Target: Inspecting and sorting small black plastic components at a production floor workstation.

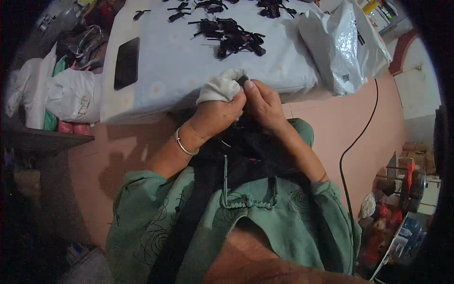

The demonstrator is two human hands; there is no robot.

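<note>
Over the near edge of the table my two hands meet. My left hand (218, 116), wearing a silver-coloured bangle at the wrist, is closed, with white cloth (220, 89) over its fingers; whether this is a glove or a loose cloth I cannot tell. A small black piece (242, 80) shows between the cloth and the thumb of my right hand (266, 104), which pinches it. Most of that piece is hidden by my fingers. Beyond my hands lies a pile of small black bundles (229, 38) with thin tie-like ends sticking out.
A black phone (126, 63) lies on the white-covered table (165, 61) at the left. Further bundles (273, 8) lie at the far side. A white plastic bag (338, 52) stands at the right corner. Left are stuffed bags (73, 92); a black cable (354, 142) trails right.
</note>
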